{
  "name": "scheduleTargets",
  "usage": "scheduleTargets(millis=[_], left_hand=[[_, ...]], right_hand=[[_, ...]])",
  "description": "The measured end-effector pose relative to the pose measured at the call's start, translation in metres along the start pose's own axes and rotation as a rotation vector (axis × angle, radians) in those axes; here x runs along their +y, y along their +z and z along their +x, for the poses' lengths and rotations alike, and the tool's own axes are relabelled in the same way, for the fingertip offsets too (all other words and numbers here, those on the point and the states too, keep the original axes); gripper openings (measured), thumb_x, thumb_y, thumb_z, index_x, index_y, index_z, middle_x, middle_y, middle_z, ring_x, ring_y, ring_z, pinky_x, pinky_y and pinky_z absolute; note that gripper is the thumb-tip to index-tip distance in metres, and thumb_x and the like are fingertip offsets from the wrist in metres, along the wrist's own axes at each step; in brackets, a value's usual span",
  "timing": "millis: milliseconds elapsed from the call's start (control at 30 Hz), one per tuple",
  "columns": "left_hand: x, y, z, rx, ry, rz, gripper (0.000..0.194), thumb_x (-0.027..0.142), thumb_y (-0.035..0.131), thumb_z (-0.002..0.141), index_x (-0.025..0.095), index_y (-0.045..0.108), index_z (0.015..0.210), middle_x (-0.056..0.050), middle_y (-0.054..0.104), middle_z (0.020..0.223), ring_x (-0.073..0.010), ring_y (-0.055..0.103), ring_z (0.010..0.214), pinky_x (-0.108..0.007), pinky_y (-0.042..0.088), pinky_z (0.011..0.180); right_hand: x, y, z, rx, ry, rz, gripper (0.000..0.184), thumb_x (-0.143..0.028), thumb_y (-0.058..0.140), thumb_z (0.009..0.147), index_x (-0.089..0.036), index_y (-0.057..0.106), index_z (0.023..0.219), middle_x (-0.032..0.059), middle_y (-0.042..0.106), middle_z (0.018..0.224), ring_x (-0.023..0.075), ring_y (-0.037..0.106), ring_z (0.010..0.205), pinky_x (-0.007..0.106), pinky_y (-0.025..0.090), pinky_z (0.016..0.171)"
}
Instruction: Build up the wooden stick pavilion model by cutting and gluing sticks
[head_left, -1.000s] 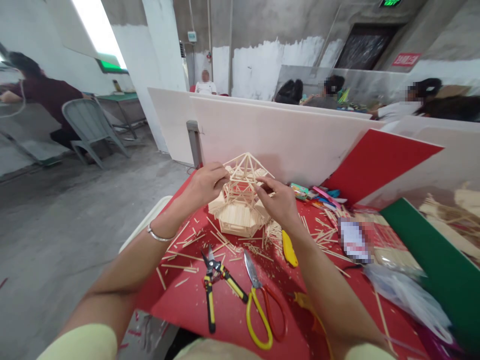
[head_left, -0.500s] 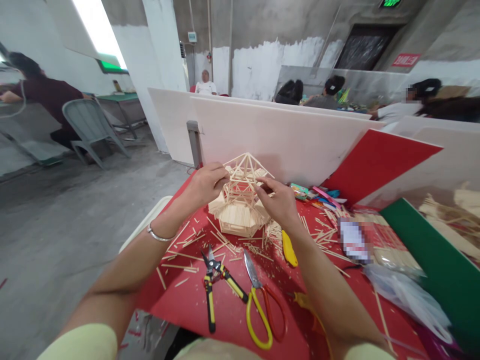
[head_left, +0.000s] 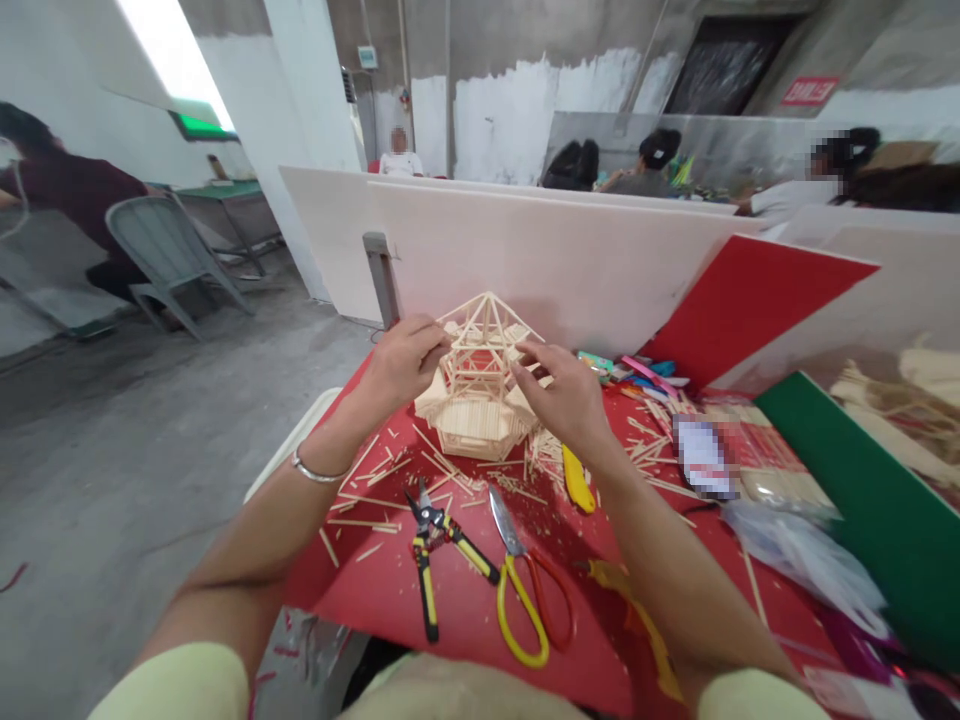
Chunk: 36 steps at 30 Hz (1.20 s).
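Observation:
A pavilion model (head_left: 480, 425) built of thin wooden sticks stands upright on the red tabletop, with a tiered base and a pointed open roof frame. My left hand (head_left: 409, 362) is at the left side of its upper part, thumb and fingers pinched together at the roof's edge. On the opposite side, my right hand (head_left: 562, 388) has its thumb and curled fingers at the right roof edge. The fingers partly hide both contact points. Nearer to me lie garden snips (head_left: 439, 545) with spread handles and scissors (head_left: 521, 585) with one yellow and one red handle.
Loose sticks (head_left: 382, 525) and offcuts litter the red table (head_left: 390, 590). A yellow utility knife (head_left: 577, 480) and a yellow glue gun (head_left: 634, 605) lie near my right arm. Rightward are stick packs (head_left: 765, 450), a plastic bag (head_left: 802, 560) and a green board (head_left: 847, 480). White panels (head_left: 525, 240) stand behind.
The whole view has shifted slightly. My hands remain at the two sides of the roof frame, the right one's fingers a little more spread. The tools lie in the same places.

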<state>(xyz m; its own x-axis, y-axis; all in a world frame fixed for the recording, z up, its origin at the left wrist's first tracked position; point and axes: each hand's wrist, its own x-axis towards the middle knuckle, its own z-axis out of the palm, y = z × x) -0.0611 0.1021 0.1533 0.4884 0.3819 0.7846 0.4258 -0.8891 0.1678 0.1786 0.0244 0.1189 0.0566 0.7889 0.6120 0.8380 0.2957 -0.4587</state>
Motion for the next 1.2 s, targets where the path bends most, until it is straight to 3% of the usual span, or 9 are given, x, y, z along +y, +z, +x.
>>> scheduleTargets(millis=[133,300,400,500,733,867,967,1067,1200], left_hand=[[0.024,-0.006,-0.030,0.098,-0.134,-0.096,0.007,0.016,0.063,0.087,0.019,0.066,0.081,-0.004,0.067,0.083,-0.0148,0.059,0.074,-0.029,0.047,0.069],[0.054,0.029,-0.102,0.005,-0.463,-0.486,0.004,0.023,0.068,0.086,0.020,0.067,0.083,-0.004,0.067,0.084,-0.0160,0.060,0.077,-0.028,0.047,0.068],[0.068,0.055,-0.141,-0.003,-0.714,-0.688,0.007,0.027,0.067,0.087,0.020,0.068,0.087,-0.003,0.066,0.082,-0.0138,0.057,0.069,-0.026,0.045,0.062],[0.076,0.068,-0.169,0.030,-0.922,-0.830,0.012,0.030,0.069,0.086,0.019,0.068,0.088,0.000,0.061,0.072,-0.0106,0.050,0.057,-0.023,0.040,0.054],[0.076,0.057,-0.202,0.127,-1.151,-0.878,0.018,0.035,0.074,0.081,0.018,0.068,0.084,0.001,0.061,0.069,-0.0102,0.050,0.057,-0.022,0.041,0.055],[0.068,0.049,-0.211,0.197,-1.163,-0.860,0.017,0.033,0.073,0.082,0.017,0.067,0.082,0.001,0.060,0.071,-0.0089,0.049,0.060,-0.021,0.040,0.057],[0.065,0.044,-0.211,0.234,-1.201,-0.880,0.020,0.034,0.075,0.079,0.016,0.067,0.079,0.002,0.059,0.067,-0.0082,0.048,0.058,-0.020,0.040,0.056],[0.061,0.039,-0.212,0.261,-1.258,-0.925,0.024,0.036,0.078,0.076,0.016,0.065,0.079,0.003,0.056,0.062,-0.0076,0.047,0.053,-0.020,0.039,0.053],[0.052,0.038,-0.220,0.297,-1.327,-0.991,0.027,0.039,0.078,0.076,0.017,0.064,0.081,0.005,0.053,0.058,-0.0064,0.043,0.047,-0.020,0.035,0.047]], right_hand=[[-0.009,-0.037,-0.055,-0.088,-0.002,-0.111,0.034,-0.036,0.057,0.094,-0.026,0.068,0.124,0.0040,0.075,0.108,0.0204,0.069,0.096,0.033,0.051,0.085],[-0.031,-0.046,-0.151,-0.323,0.236,-0.079,0.027,-0.035,0.053,0.094,-0.023,0.075,0.105,0.0047,0.077,0.096,0.0187,0.071,0.080,0.029,0.053,0.073],[-0.049,-0.019,-0.192,-0.521,0.329,-0.089,0.029,-0.034,0.050,0.096,-0.022,0.074,0.104,0.0073,0.077,0.098,0.0198,0.071,0.081,0.030,0.053,0.074],[-0.067,0.018,-0.207,-0.632,0.295,-0.140,0.037,-0.040,0.053,0.095,-0.023,0.066,0.125,0.0108,0.073,0.113,0.0242,0.067,0.100,0.034,0.052,0.085],[-0.091,0.096,-0.205,-0.730,0.229,-0.301,0.099,-0.067,0.072,0.071,-0.017,0.039,0.150,0.0218,0.056,0.133,0.0385,0.050,0.121,0.052,0.044,0.097],[-0.084,0.114,-0.210,-0.697,0.261,-0.303,0.099,-0.053,0.078,0.066,-0.014,0.040,0.149,0.0218,0.058,0.124,0.0376,0.052,0.115,0.049,0.044,0.095],[-0.070,0.108,-0.203,-0.679,0.346,-0.128,0.074,-0.041,0.076,0.066,-0.015,0.057,0.133,0.0159,0.064,0.110,0.0314,0.058,0.103,0.043,0.046,0.092],[-0.053,0.088,-0.194,-0.733,0.597,0.341,0.041,-0.040,0.067,0.076,-0.021,0.068,0.112,0.0076,0.070,0.097,0.0236,0.064,0.086,0.036,0.051,0.080],[-0.045,0.059,-0.193,-0.770,1.021,1.015,0.047,-0.054,0.040,0.091,-0.017,0.066,0.105,0.0132,0.072,0.098,0.0254,0.069,0.089,0.041,0.054,0.079]])
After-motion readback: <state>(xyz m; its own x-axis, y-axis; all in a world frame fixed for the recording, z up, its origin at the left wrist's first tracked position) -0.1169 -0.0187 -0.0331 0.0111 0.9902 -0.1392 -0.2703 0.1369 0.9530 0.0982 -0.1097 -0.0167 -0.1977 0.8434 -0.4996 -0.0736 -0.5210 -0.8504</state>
